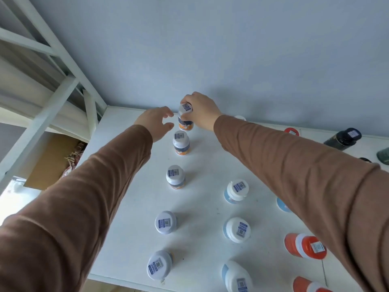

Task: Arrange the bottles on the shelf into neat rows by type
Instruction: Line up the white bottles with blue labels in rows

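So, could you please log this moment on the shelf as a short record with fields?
surface: white shelf board
left row: five white-capped bottles with orange-and-navy labels
right hand: grips the farthest bottle of that row
left hand: open beside it, holding nothing
middle row: white-and-pale-blue bottles
right side: orange bottles

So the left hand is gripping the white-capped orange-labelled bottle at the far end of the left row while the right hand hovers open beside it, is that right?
Not quite: the hands are swapped. In the head view the right hand grips the white-capped orange-labelled bottle at the far end of the left row, while the left hand hovers open beside it.
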The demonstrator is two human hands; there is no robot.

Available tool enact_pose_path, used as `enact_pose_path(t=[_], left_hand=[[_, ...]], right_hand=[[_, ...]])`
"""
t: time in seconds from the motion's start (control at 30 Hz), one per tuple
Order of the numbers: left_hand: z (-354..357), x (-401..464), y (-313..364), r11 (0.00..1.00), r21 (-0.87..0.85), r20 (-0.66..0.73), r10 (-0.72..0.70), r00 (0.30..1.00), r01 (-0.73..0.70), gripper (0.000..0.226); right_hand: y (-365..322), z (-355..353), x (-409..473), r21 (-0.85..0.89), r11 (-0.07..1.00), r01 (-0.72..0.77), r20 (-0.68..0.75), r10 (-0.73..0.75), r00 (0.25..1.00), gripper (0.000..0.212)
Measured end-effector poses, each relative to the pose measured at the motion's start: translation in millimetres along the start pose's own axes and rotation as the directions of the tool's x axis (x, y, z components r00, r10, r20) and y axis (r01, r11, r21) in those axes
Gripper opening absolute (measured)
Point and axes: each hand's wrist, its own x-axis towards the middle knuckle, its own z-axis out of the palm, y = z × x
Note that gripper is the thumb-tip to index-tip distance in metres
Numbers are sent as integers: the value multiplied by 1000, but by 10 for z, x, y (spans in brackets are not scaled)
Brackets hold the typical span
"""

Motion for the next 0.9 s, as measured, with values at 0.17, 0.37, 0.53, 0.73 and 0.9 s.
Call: enact_pose_path(t=[0.17, 0.37, 0.53, 0.73, 0.9], left_hand=[[70, 34, -85, 1000, -8, -13, -7, 1000, 6, 33], [65, -5, 1, 999, -22, -39, 28, 999, -28, 34], [49, -105, 328, 988, -53, -114, 136, 984, -142, 31], [270, -185, 846, 977, -53, -55, 202, 978, -205, 33], [540, -184, 1037, 989, -34, 65, 147, 987, -145, 33]], right_hand=[[67, 187, 140, -56, 998, -29, -10, 29, 1000, 46], [150, 65, 39, 29, 999, -18, 57, 16, 998, 63], [402, -517, -331, -19, 1000, 6, -40, -7, 999, 37], [812, -762, -862, -309, 951, 7, 158, 44, 987, 47], [916, -581, -921, -325, 944, 59, 146, -12, 989, 45]])
